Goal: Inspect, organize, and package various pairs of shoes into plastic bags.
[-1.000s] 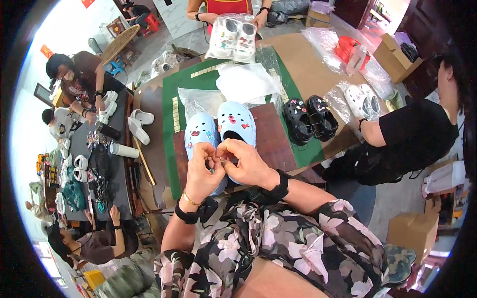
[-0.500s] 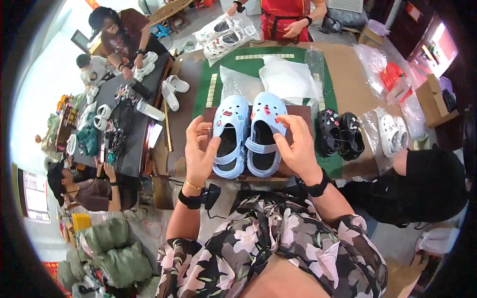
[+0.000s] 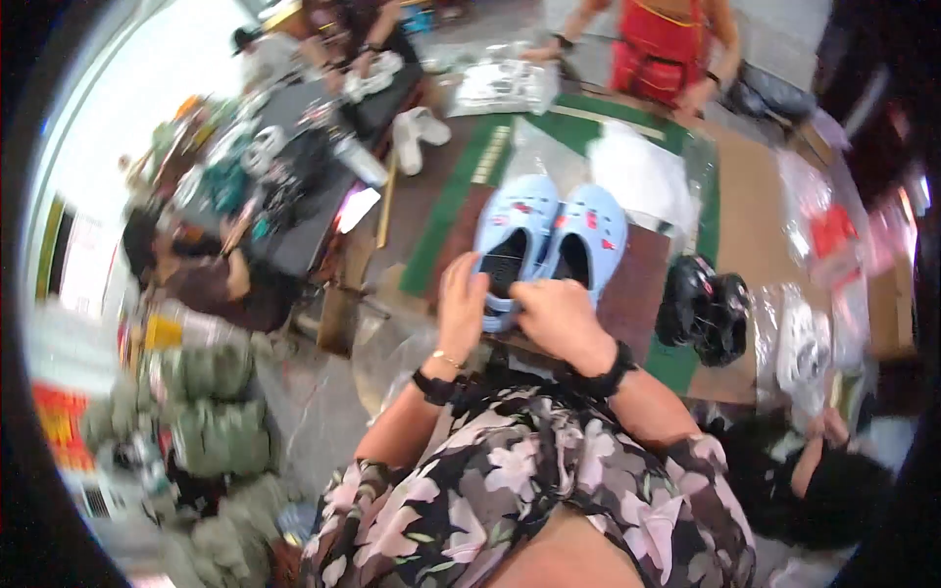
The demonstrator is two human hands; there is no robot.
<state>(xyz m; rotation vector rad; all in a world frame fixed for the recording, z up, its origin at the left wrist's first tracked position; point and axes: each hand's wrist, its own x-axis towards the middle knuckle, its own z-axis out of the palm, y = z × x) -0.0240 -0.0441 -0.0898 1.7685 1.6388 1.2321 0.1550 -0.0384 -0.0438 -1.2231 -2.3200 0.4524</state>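
Note:
A pair of light blue clogs with small colourful charms lies toes away from me on a dark brown board. My left hand is closed at the outer side of the left clog, near its heel. The fingers of my right hand are bent and pinched at the inner heel side of that same clog, around the strap area. This hand covers the heel of the right clog. Motion blur hides exactly where the fingertips grip.
Black clogs and bagged white clogs are at the right. Beyond the blue pair lie white packing sheets. White shoes sit far left. Across the table, a person in a red apron touches bagged shoes. Others work at the dark side table.
My hands have gone from open beside the clogs to closed at the left clog's heel. The view has swung. The bagged shoes across the table have been lowered onto it.

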